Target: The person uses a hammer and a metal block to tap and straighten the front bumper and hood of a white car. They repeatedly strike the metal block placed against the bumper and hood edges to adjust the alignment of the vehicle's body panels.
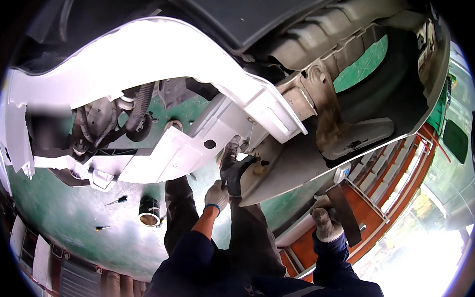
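Note:
My left hand [216, 196], gloved with a blue band at the wrist, has its fingers curled beside a black curved piece [237, 179] under the vehicle's body; what they grip is hidden. My gloved right hand [326, 223] is closed beside a long dark flat strip [345, 215], below the lower rim of a curved wheel-well panel [280, 183]; I cannot make out what it holds. Above my hands are a white body panel [190, 145] with holes, corrugated hoses [141, 107] and a bare metal bracket [342, 137].
A dark can [149, 212] and small tools [119, 200] lie on the green floor [82, 206] between my legs and the left side. An orange slatted rack [367, 196] stands at right, a light green vehicle [456, 188] beyond it. Stacked parts [80, 279] line the lower left.

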Action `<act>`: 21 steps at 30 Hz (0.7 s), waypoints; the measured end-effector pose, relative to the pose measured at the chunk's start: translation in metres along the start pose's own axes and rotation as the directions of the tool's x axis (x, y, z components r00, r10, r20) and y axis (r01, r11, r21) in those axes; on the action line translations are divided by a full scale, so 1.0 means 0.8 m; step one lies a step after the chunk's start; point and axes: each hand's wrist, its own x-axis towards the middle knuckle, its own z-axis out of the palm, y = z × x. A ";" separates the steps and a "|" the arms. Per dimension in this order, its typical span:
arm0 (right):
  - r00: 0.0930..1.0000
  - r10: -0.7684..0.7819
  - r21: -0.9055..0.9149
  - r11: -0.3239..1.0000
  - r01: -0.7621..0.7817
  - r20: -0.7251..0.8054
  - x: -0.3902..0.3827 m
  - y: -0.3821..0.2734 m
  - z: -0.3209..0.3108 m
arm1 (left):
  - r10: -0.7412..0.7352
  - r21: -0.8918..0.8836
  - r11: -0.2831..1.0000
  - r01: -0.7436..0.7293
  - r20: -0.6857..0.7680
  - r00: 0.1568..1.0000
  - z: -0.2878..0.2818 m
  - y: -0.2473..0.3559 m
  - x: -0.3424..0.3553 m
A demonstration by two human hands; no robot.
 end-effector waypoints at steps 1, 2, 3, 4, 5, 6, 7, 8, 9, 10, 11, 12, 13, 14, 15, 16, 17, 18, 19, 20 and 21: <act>0.999 0.046 -0.024 0.999 -0.045 0.019 -0.003 0.000 0.000 | -0.004 0.090 0.996 0.007 -0.027 1.000 0.009 -0.017 0.017; 0.996 0.089 -0.049 0.995 -0.088 0.029 -0.005 0.002 0.000 | -0.002 0.170 0.985 0.011 -0.051 0.999 0.012 -0.029 0.033; 0.990 0.134 -0.071 0.989 -0.132 0.034 -0.007 0.009 0.004 | 0.001 0.230 0.973 0.016 -0.073 0.997 0.006 -0.022 0.048; 0.995 0.080 -0.072 0.995 -0.076 0.059 -0.016 0.036 0.001 | -0.033 0.264 0.963 0.057 -0.093 0.995 0.004 -0.012 0.066; 0.997 0.076 0.044 0.996 -0.075 -0.030 -0.023 0.051 0.003 | -0.074 0.302 0.947 0.110 -0.127 0.989 -0.003 -0.011 0.077; 0.990 0.108 0.159 0.983 -0.093 -0.088 -0.029 0.054 0.008 | 0.224 0.451 0.877 -0.168 -0.074 0.972 0.023 -0.077 0.112; 0.981 0.145 0.274 0.956 -0.104 -0.132 -0.040 0.063 0.016 | -0.022 0.362 0.930 0.066 -0.124 0.992 0.024 -0.066 0.125; 0.987 0.136 0.279 0.954 -0.107 -0.085 -0.045 0.068 0.009 | -0.054 0.175 0.982 0.077 -0.134 0.990 0.049 -0.140 0.140; 0.991 0.120 0.276 0.956 -0.102 -0.050 -0.042 0.071 0.002 | -0.087 -0.019 0.996 0.085 -0.143 0.986 0.075 -0.210 0.157; 0.977 0.167 0.256 0.958 -0.129 -0.133 -0.040 0.068 0.010 | -0.097 0.002 0.995 0.098 -0.147 0.984 0.076 -0.204 0.177; 0.994 0.052 0.248 0.968 -0.025 -0.101 -0.037 0.080 0.008 | -0.102 0.016 0.994 0.105 -0.156 0.982 0.075 -0.189 0.200; 0.993 0.033 0.269 0.963 -0.001 -0.115 -0.031 0.087 0.014 | -0.120 -0.001 0.993 0.122 -0.181 0.976 0.079 -0.182 0.217; 0.977 0.087 0.305 0.952 -0.023 -0.197 -0.039 0.097 0.021 | -0.100 0.110 0.987 0.118 -0.151 0.983 0.066 -0.166 0.242; 0.984 0.078 0.317 0.948 -0.024 -0.158 -0.028 0.105 0.024 | -0.124 0.134 0.979 0.152 -0.194 0.973 0.062 -0.170 0.257; 0.975 0.143 0.333 0.939 -0.080 -0.169 -0.036 0.109 0.021 | -0.129 0.273 0.946 0.174 -0.177 0.976 0.057 -0.167 0.267; 0.965 0.199 0.347 0.929 -0.129 -0.174 -0.042 0.113 0.018 | -0.136 0.398 0.897 0.193 -0.168 0.976 0.052 -0.163 0.276; 0.992 0.026 0.259 0.966 0.007 -0.124 -0.032 0.116 0.011 | -0.174 0.463 0.850 0.252 -0.205 0.963 0.054 -0.176 0.264; 0.989 0.098 0.321 0.946 -0.057 -0.112 -0.031 0.108 0.013 | -0.176 0.580 0.771 0.263 -0.203 0.963 0.043 -0.169 0.264; 0.983 0.157 0.379 0.919 -0.111 -0.091 -0.034 0.100 0.011 | -0.178 0.678 0.682 0.274 -0.210 0.961 0.036 -0.163 0.259; 0.997 0.048 0.233 0.972 -0.034 -0.054 -0.045 0.121 0.000 | -0.240 0.203 0.938 0.283 -0.211 0.947 -0.030 -0.024 0.192; 0.999 0.032 0.177 0.984 -0.036 0.021 -0.028 0.097 -0.008 | -0.023 0.114 0.992 0.049 -0.220 0.975 -0.042 -0.044 0.160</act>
